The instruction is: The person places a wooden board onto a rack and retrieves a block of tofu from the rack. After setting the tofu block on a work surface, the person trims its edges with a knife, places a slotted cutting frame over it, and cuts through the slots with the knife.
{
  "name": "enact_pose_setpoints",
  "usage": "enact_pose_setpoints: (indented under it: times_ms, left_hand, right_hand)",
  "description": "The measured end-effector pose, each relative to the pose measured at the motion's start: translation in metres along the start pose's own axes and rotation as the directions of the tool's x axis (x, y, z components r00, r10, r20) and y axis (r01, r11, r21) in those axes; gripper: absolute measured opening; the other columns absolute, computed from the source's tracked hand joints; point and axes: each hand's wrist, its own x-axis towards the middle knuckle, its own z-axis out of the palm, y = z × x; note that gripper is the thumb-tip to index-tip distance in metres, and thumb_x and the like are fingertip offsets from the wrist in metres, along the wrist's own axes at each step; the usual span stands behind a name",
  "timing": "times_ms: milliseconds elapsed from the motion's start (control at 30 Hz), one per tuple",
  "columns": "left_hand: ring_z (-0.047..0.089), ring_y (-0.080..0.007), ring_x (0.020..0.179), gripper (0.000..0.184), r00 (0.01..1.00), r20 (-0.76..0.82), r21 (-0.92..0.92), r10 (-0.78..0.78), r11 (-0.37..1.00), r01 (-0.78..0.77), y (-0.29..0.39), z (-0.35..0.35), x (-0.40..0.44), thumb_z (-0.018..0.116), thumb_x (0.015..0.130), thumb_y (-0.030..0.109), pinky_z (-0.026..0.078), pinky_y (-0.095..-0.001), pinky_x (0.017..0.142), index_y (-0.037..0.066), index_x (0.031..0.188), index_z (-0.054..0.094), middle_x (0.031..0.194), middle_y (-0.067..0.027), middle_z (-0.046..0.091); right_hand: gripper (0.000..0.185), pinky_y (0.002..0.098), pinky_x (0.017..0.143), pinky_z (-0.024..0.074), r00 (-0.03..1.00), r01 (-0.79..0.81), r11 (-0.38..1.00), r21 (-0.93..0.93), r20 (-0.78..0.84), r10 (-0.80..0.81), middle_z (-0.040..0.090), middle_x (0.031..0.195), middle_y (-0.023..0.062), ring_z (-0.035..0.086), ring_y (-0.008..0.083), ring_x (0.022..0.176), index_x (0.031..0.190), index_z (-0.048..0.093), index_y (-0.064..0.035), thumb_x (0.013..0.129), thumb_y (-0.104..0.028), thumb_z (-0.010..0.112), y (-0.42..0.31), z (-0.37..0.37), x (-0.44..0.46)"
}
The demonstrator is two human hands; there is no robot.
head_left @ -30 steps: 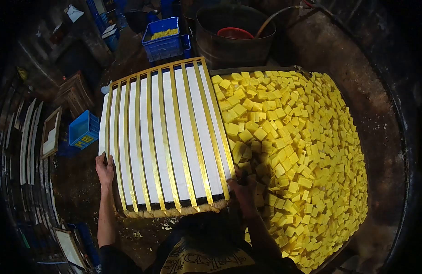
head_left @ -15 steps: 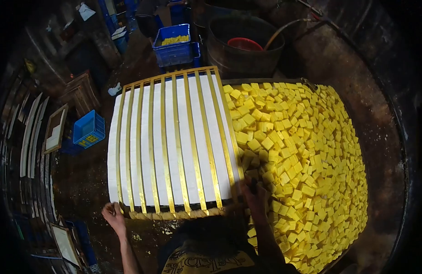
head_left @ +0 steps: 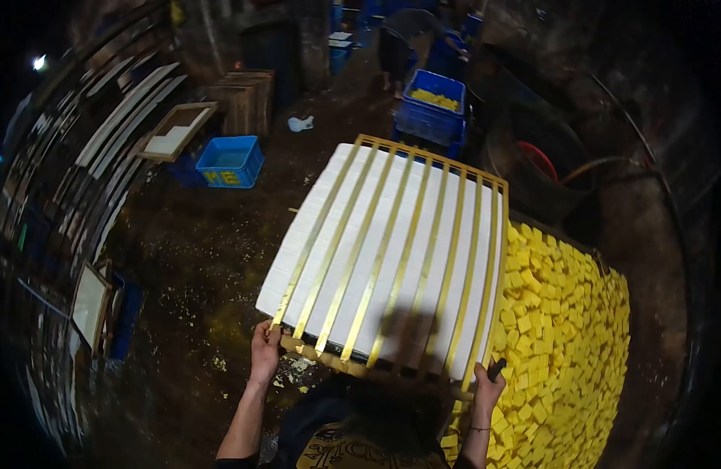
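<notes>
A slatted yellow frame (head_left: 414, 223) lies over a broad white slab (head_left: 325, 215) marked into small blocks. My left hand (head_left: 265, 352) is closed on the frame's near left corner. At the near right corner my right hand (head_left: 488, 384) grips a small dark object (head_left: 496, 368), its fingers against the frame's edge. A pale cloth roll (head_left: 329, 358) shows under the slab's near edge. To the right is a large heap of yellow blocks (head_left: 563, 328). A shadow falls on the slab's near right part.
Beyond the frame stands a blue crate (head_left: 431, 117) of yellow pieces, with a person (head_left: 399, 47) bending behind it. An empty blue basket (head_left: 229, 162) is at the left. A dark vat (head_left: 505, 148) holds a red basin (head_left: 538, 160). Racks line the far left.
The view has turned left, so the slab appears farther right and tilted. My left hand, earlier lifted by the near left corner, has closed on the frame there. My right hand has come to the near right corner.
</notes>
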Motion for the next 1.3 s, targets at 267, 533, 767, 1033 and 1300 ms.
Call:
enact_pose_setpoints:
  times_ms: [267,533,767,1033,1300]
  left_hand:
    - [0.057,-0.0108,0.077,0.016,1.000,0.010,-0.019,0.021,1.000,-0.021,0.013,0.004,-0.004,0.050,0.098,0.013,0.047,-0.0250,0.072,0.000,0.108,0.050,0.086,-0.0062,0.063]
    - [0.057,-0.0109,0.076,0.014,1.000,0.005,-0.004,0.001,1.000,-0.001,0.014,0.003,-0.001,0.050,0.098,0.012,0.047,-0.0255,0.070,0.000,0.105,0.051,0.085,-0.0058,0.063]
    - [0.057,-0.0111,0.074,0.017,1.000,0.012,-0.008,0.010,1.000,-0.010,0.011,0.002,-0.001,0.050,0.098,0.015,0.048,-0.0252,0.068,0.001,0.107,0.050,0.084,-0.0053,0.062]
    - [0.060,-0.0110,0.074,0.018,0.998,0.024,-0.060,-0.053,0.997,0.054,0.025,0.003,-0.005,0.051,0.098,0.017,0.049,-0.0245,0.063,0.002,0.108,0.050,0.086,-0.0057,0.064]
    - [0.060,-0.0112,0.078,0.020,0.998,0.034,-0.043,-0.053,0.998,0.055,0.013,-0.003,0.000,0.054,0.096,0.017,0.049,-0.0247,0.066,0.003,0.110,0.050,0.089,-0.0053,0.064]
  right_hand:
    - [0.047,0.0251,0.076,0.0417,0.996,-0.011,1.000,0.013,-0.092,0.013,0.060,0.095,0.0001,0.050,0.0104,0.080,0.119,0.058,0.0107,0.080,-0.012,0.069,-0.015,0.013,-0.011]
    - [0.041,0.0239,0.056,0.0315,0.998,-0.018,0.998,0.056,-0.051,0.021,0.051,0.075,-0.0056,0.040,0.0059,0.063,0.118,0.062,0.0062,0.079,-0.007,0.069,-0.017,0.016,-0.014]
    - [0.017,0.0262,0.051,0.0267,0.993,0.025,1.000,-0.006,-0.116,-0.026,0.041,0.061,-0.0081,0.034,0.0056,0.053,0.070,0.056,-0.0083,0.082,-0.011,0.067,-0.010,0.016,-0.011]
    - [0.031,0.0257,0.050,0.0270,0.994,-0.046,0.999,0.005,-0.099,0.046,0.040,0.060,-0.0072,0.034,0.0060,0.054,0.106,0.066,0.0038,0.080,-0.012,0.070,-0.018,0.018,-0.017]
    - [0.025,0.0253,0.055,0.0320,0.994,0.058,0.998,0.021,-0.098,-0.056,0.047,0.072,-0.0055,0.039,0.0086,0.062,0.095,0.063,0.0019,0.082,-0.019,0.069,0.005,0.012,-0.006]
